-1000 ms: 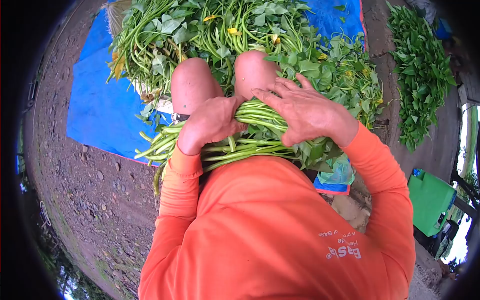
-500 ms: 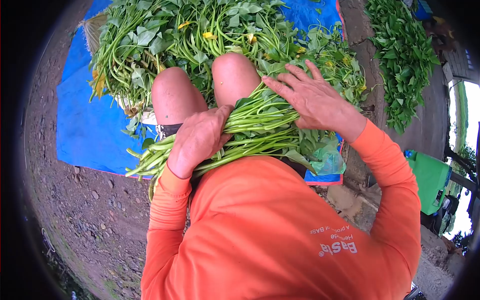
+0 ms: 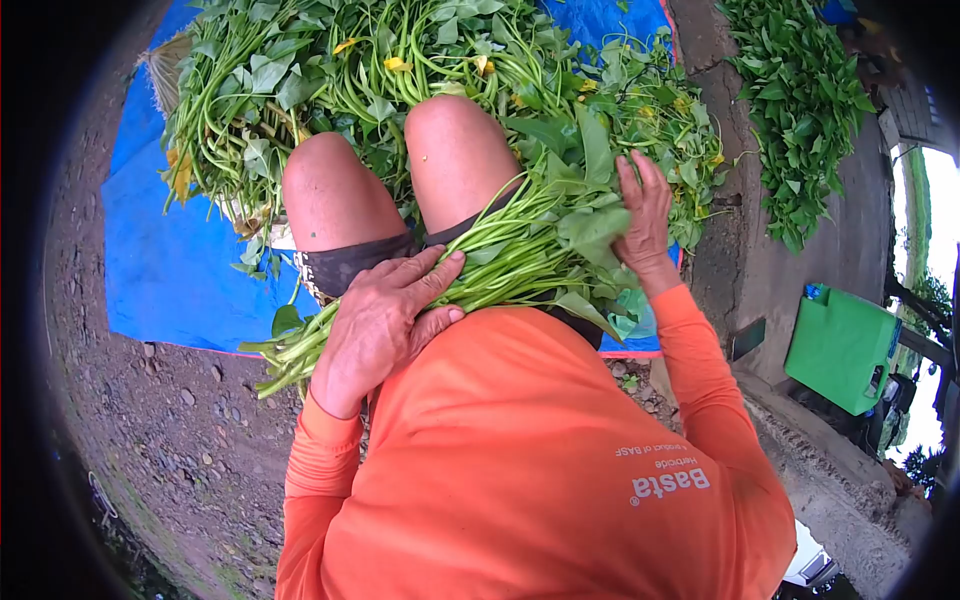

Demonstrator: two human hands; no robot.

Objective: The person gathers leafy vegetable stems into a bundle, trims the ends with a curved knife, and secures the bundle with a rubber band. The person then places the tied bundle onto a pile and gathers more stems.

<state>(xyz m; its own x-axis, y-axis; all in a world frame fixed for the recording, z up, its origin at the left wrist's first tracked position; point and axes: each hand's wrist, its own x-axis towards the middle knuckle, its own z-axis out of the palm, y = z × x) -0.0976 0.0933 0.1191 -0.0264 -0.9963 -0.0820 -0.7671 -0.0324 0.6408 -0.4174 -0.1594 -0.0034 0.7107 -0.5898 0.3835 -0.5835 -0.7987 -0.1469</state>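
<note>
A bundle of leafy green stems lies across my lap, cut ends to the left and leaves to the right. My left hand rests on the stem end, fingers stretched out flat over it and thumb apart, pressing it against the lap. At the leafy end is my right hand, its fingers extended upward against the outer leaves, which are slightly blurred. Its palm side is partly hidden.
Beyond my knees a large heap of leafy vines covers a blue tarp. To the right lie another pile of green leaves, a green plastic container and a concrete edge. Stony ground borders the tarp.
My right hand has moved off the top of the bundle to its leafy right end. My left hand has flattened out over the stems, which sit closer together.
</note>
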